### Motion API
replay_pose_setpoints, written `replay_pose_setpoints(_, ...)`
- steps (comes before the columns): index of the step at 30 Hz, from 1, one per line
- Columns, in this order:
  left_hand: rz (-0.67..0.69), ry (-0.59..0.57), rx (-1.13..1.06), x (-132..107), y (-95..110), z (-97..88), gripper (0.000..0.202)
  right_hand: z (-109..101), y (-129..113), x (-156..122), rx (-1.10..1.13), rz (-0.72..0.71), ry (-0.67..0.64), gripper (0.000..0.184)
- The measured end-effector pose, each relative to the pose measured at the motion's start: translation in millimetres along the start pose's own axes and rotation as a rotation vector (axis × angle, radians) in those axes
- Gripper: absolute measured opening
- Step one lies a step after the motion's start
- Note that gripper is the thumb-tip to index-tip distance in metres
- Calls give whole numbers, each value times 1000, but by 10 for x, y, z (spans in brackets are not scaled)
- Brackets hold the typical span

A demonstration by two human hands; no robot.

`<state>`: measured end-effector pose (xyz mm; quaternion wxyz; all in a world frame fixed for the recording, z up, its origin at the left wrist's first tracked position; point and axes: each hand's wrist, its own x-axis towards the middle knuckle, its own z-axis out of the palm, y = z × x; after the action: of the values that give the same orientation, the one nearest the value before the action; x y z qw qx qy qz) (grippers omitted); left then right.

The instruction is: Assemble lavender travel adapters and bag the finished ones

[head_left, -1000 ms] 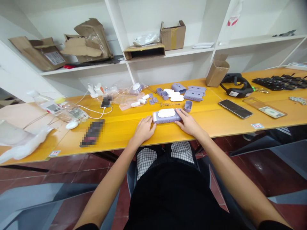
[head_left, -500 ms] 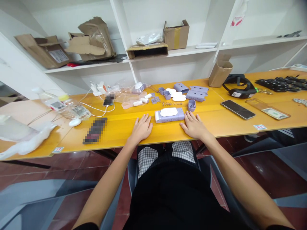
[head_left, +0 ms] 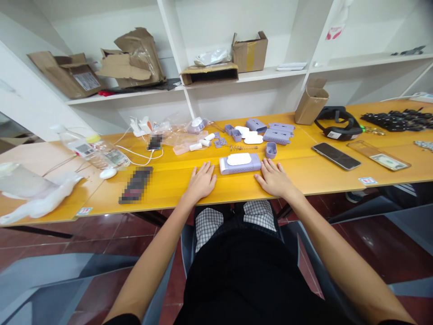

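My left hand (head_left: 202,181) lies flat on the yellow table (head_left: 169,180), fingers stretched out, holding nothing. A purple plastic case (head_left: 241,169) with a white oval pad (head_left: 239,159) on top lies between my hands. My right hand (head_left: 273,178) rests palm down at the case's right end, very close to it; whether they touch I cannot tell. Behind the case are a small purple cup-shaped part (head_left: 271,150), a row of metal springs (head_left: 244,147), white oval pieces (head_left: 253,138), white cylinders (head_left: 195,146) and purple perforated shells (head_left: 276,136).
To the left are a blurred-out dark rectangle (head_left: 135,185), plastic bottles (head_left: 81,149) and a white cable (head_left: 142,163). On the right lie a phone (head_left: 336,156), a clear case with a banknote (head_left: 389,160) and a black headset (head_left: 339,126). Shelves behind hold cardboard boxes (head_left: 250,53).
Both hands stay where they were on the table. The whole view has shifted very slightly downward in the picture; no object has visibly moved.
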<state>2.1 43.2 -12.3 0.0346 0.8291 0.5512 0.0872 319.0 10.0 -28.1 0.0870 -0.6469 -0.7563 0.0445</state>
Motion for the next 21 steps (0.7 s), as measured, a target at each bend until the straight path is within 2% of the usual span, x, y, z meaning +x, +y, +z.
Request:
replay_pose_setpoints(11, -10, -3, -3, 1, 2, 1, 58, 3, 8, 8, 5, -2, -4, 80)
replay_pose_setpoints(21, -11, -43, -44, 2, -28, -86, 59, -27, -23, 1, 0, 10, -22, 79)
